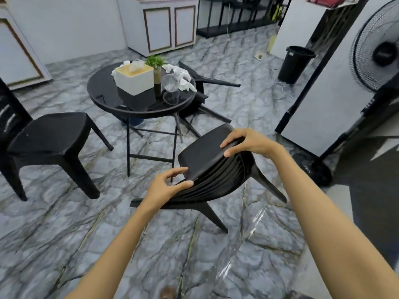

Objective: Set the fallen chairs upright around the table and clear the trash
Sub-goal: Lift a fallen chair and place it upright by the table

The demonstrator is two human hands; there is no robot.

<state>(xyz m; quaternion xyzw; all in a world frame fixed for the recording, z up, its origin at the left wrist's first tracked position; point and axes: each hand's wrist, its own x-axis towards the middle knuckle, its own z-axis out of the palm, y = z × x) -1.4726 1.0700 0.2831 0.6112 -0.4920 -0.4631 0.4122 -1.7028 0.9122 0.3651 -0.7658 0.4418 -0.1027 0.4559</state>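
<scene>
Grip: your right hand [248,143] has its fingers curled over the far edge of the flat panel of a black plastic chair [205,156], thumb pressed on the ribbed side. Your left hand [166,186] pinches the near corner of the same panel between thumb and fingers.

The chair is tilted, legs splayed toward you and to the right over the marble floor [64,234]. Which feet touch down cannot be told.

Just beyond it stands the round black table [103,89], its thin metal legs close to the held chair. To the right, near the chair's right leg, sits the dark base of a pedestal fan [319,173].

On the table top:
- white tissue box [133,80], centre
- small potted plant [154,61], beside the box
- clear plastic cups [170,85], toward the right edge
- crumpled tissues [181,76], at the right edge

A fallen chair [207,83] lies on its side against the table's far right edge. An upright chair [51,137] stands left of the table. A black waste bin [295,63] stands well apart, far right.
</scene>
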